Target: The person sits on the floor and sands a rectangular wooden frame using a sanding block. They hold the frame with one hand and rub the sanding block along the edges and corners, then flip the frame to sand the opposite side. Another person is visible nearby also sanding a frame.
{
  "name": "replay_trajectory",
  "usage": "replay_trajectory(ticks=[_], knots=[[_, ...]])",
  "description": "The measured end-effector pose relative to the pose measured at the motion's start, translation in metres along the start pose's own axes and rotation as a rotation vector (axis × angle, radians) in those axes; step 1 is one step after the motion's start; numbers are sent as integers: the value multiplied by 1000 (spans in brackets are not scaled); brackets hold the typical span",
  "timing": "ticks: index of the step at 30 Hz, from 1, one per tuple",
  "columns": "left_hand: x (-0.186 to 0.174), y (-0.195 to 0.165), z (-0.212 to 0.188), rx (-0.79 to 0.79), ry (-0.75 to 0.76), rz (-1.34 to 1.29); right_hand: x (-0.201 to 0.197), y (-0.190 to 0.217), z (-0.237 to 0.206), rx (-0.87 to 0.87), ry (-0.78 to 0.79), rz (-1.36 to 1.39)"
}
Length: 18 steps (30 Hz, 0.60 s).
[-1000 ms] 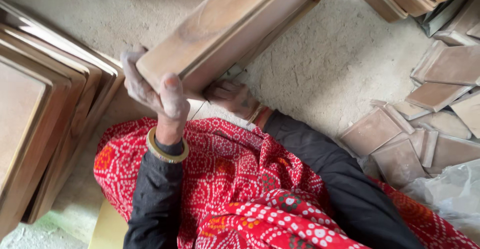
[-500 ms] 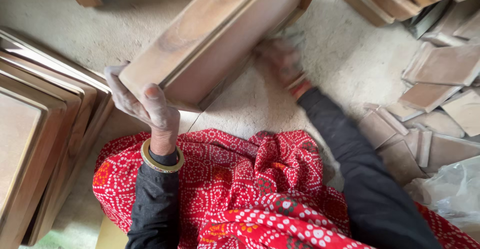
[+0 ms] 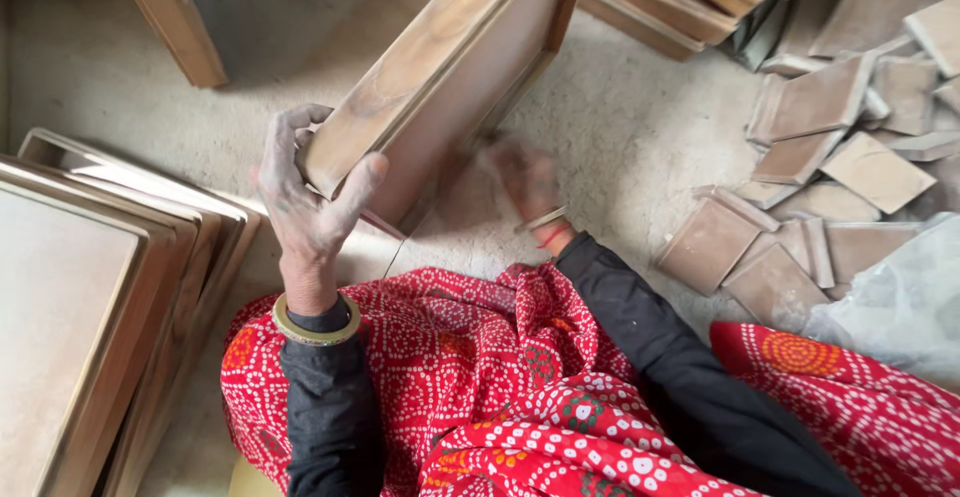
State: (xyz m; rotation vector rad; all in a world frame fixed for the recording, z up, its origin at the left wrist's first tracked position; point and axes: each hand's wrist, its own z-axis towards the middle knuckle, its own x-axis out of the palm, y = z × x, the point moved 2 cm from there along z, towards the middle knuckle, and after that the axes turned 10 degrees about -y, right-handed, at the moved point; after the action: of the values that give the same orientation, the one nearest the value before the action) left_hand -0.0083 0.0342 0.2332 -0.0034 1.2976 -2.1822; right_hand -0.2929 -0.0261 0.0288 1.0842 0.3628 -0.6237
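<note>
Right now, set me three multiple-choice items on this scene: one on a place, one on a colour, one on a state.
1. Where do the stacked wooden trays lie?
A. at the person's left
B. on the lap
C. at the far right

2. What colour is the patterned cloth over the lap?
A. blue
B. red with white dots
C. plain green

3. How does the left hand stand?
A. flat on the floor
B. empty in the air
C. gripping the end of the long wooden frame

Answers: 1 A, the stack fills the left edge. 2 B, the dots show clearly. 3 C, thumb and fingers clasp its corner.
</note>
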Motion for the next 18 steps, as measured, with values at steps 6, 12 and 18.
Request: replay_trajectory(ticks=[6,12,18], knots=[[8,-23,-18,-508,197,-61,5,-67,-18,316,-179,-152],[25,-4,-14,-307,519,-50,1,-69,-65,20,27,-405],[78,-23,24,-355,354,-345,5,-54,-58,-119,-7,-709]])
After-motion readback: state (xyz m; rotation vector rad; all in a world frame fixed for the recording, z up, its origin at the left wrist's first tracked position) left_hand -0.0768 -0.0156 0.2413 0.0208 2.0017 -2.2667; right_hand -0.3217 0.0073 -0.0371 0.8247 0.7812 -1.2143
